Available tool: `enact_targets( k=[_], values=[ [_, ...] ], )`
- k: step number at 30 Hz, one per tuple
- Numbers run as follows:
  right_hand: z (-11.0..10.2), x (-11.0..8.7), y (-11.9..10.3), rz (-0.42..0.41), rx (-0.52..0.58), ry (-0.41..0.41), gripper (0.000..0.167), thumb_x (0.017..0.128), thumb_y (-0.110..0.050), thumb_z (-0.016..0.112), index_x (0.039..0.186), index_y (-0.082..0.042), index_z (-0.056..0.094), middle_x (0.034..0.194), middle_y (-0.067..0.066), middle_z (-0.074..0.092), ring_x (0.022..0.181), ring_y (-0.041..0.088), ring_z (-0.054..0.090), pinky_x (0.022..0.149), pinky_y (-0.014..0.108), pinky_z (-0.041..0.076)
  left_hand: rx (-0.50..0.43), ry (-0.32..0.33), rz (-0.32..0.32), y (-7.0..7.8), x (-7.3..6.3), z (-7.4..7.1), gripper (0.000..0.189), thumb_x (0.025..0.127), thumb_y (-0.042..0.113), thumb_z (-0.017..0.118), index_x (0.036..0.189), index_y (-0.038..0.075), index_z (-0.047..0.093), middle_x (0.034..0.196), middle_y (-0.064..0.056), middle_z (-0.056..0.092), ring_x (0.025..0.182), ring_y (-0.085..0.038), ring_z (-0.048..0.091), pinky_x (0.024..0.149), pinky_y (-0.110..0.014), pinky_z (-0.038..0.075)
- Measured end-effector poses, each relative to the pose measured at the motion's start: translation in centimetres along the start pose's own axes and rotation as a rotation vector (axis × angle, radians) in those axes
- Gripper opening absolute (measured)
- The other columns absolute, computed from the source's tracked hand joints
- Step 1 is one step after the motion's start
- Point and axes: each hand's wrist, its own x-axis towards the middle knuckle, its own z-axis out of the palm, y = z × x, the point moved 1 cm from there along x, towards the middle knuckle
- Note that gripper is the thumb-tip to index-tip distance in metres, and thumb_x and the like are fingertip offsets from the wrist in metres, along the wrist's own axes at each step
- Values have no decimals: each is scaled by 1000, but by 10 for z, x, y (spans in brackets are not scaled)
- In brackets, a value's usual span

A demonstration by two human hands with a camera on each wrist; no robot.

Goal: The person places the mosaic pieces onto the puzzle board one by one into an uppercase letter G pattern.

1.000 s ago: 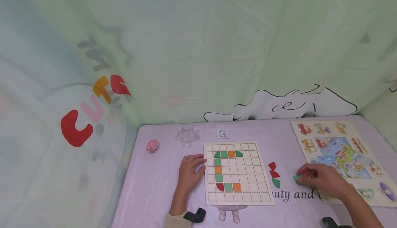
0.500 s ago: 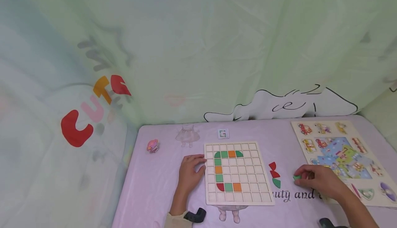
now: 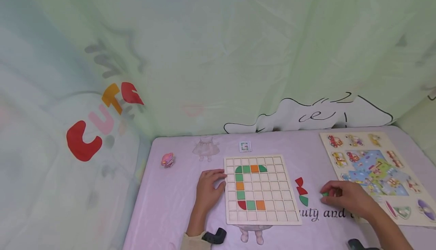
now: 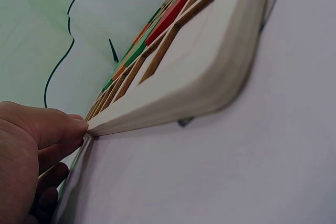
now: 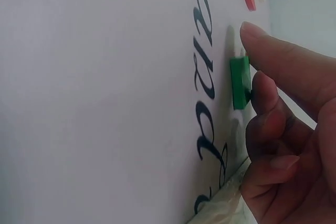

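Observation:
A square wooden grid board (image 3: 272, 193) lies on the table, with green, orange and red pieces set in its cells in a C-like outline. Against the board's left edge rests my left hand (image 3: 209, 187); in the left wrist view the thumb (image 4: 73, 125) touches the edge. To the right of the board, my right hand (image 3: 349, 197) pinches a small green piece (image 5: 240, 83) between thumb and fingers, low over the tabletop. Between board and right hand lie two red quarter-round pieces (image 3: 301, 191) and one green quarter-round piece (image 3: 303, 201).
A wooden picture puzzle board (image 3: 344, 174) with vehicle pieces lies at the right, partly behind my right forearm. Behind the grid board sits a small pattern card (image 3: 245, 146). A pink toy figure (image 3: 167, 160) stands at the left. A printed curtain (image 3: 218, 72) hangs along the back edge.
My right hand has shifted slightly left with the green piece, which its fingers now cover more. The left hand and the grid board look unmoved.

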Motion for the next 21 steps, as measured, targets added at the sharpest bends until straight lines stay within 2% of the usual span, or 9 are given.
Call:
enact_targets(
  k=[8, 12, 21],
  values=[
    [11, 0, -17, -11, 27, -8, 27, 82, -36, 83, 100, -18, 75, 78, 0, 57, 73, 13, 50, 60, 24, 38, 10, 1, 2, 2, -1, -1, 21, 90, 16, 73, 110, 20, 79, 126, 8, 71, 120, -17, 57, 102, -40, 48],
    [17, 0, -27, -44, 37, -10, 26, 81, -36, 84, 99, -19, 75, 76, 0, 56, 70, 10, 49, 59, 24, 37, -8, -4, -5, 4, 0, -3, 21, 91, 16, 73, 110, 20, 79, 126, 8, 72, 121, -18, 57, 103, -42, 48],
    [25, 3, -42, -62, 8, -26, 29, 74, -36, 89, 92, -20, 72, 75, -2, 53, 71, 10, 47, 61, 26, 33, -6, -5, 5, 5, 0, -4, 21, 91, 16, 73, 111, 19, 79, 126, 5, 72, 121, -19, 58, 104, -43, 48]
  ],
)
